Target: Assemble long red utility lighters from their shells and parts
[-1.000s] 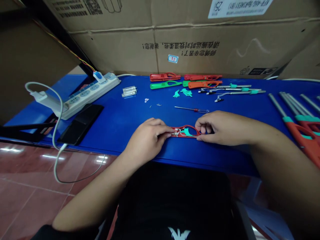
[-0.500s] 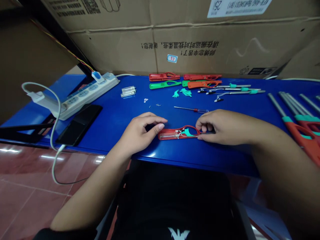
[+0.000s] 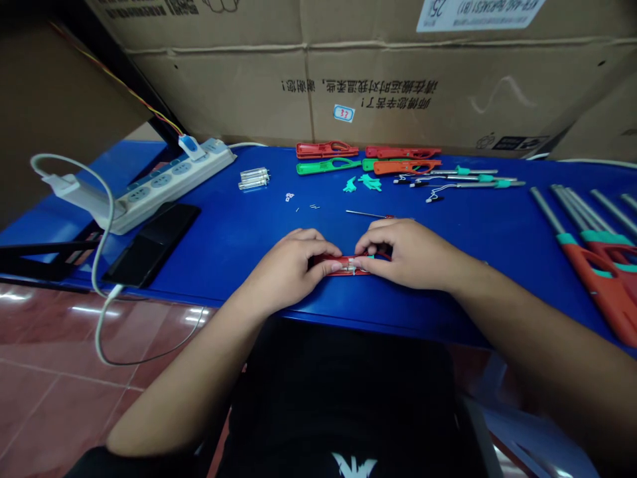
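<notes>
Your left hand (image 3: pixel 286 265) and right hand (image 3: pixel 405 255) met over a red plastic lighter shell (image 3: pixel 343 266), which lay flat near the front edge of the blue tabletop (image 3: pixel 233 265), and both grips had closed on it from either end, fingertips almost touching above its middle. A small screwdriver (image 3: pixel 365 214) lay just beyond your right hand, partly hidden by it. Farther back, red and green shells (image 3: pixel 326 166) and teal plastic parts (image 3: pixel 363 183) sat in loose rows, with small metal cylinders (image 3: pixel 253 178) to their left. Long metal tubes with orange handles (image 3: pixel 597 265) lay at the right end. To your left were a white power strip (image 3: pixel 169 189), a white cable (image 3: pixel 99 226) and a black phone (image 3: pixel 152 242). Cardboard cartons (image 3: pixel 398 66) with printed Chinese text stood along the back of the tabletop, and below its front edge shone a polished red tile floor (image 3: pixel 60 332).
</notes>
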Tool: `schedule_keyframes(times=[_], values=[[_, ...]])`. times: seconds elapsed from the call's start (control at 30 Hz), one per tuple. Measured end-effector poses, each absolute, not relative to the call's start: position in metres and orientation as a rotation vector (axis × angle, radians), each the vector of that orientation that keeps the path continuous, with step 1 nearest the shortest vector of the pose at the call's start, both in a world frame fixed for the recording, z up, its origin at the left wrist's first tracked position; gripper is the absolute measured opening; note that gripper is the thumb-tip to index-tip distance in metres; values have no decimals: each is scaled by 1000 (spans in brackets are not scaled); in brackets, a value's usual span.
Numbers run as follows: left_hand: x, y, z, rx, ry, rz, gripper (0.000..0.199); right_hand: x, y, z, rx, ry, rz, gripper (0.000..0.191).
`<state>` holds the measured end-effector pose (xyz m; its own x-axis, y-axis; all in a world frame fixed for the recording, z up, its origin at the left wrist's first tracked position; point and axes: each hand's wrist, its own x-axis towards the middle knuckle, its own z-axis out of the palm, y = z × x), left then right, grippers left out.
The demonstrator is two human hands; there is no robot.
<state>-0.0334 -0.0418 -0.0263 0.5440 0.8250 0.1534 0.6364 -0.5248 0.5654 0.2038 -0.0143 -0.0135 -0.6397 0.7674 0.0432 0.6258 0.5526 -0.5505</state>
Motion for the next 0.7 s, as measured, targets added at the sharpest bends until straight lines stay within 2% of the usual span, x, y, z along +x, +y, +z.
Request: schedule_keyframes(times=[0.5, 0.7], values=[[-36, -40, -29, 2098, 1205, 686, 16, 203, -13, -18, -1178, -2492, 766, 21], [-33, -41, -26, 2200, 1191, 616, 15, 211, -14, -12, -1047, -2521, 715, 17]])
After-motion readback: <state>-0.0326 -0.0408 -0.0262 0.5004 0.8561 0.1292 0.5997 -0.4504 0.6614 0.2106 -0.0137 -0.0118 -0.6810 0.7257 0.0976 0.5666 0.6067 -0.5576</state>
